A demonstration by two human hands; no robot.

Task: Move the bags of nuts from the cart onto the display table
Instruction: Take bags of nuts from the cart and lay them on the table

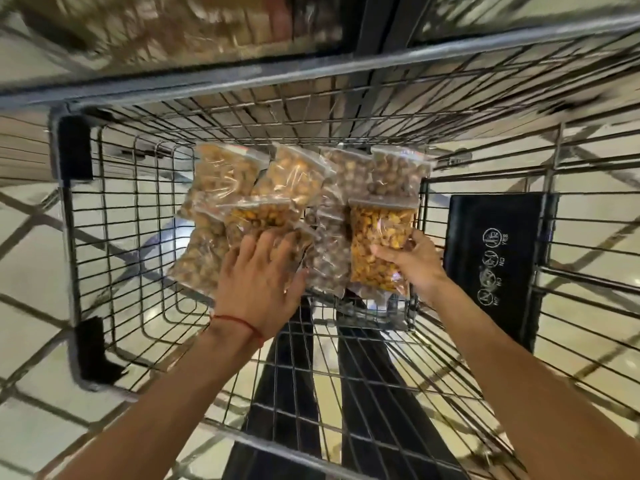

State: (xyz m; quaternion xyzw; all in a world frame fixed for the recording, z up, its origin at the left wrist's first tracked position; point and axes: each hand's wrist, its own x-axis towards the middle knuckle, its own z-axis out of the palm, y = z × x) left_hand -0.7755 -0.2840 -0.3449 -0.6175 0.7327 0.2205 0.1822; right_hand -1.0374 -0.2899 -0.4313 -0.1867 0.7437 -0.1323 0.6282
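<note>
Several clear zip bags of nuts lie in a heap on the bottom of a wire shopping cart (pixel 114 237). My left hand (pixel 258 275), with a red thread at the wrist, lies spread on a bag of yellow-brown nuts (pixel 258 216) in the middle of the heap. My right hand (pixel 410 259) grips the right edge of an orange-yellow bag (pixel 377 237). Behind it lie two bags of dark round nuts (pixel 394 174), and lighter bags (pixel 221 174) lie at the back left. The display table (pixel 194 26) shows blurred above the cart's far rim.
A black plastic child-seat flap (pixel 491 258) with white warning symbols hangs on the cart's right side. The cart's wire walls enclose the bags on all sides. Pale tiled floor (pixel 27 258) shows through the mesh.
</note>
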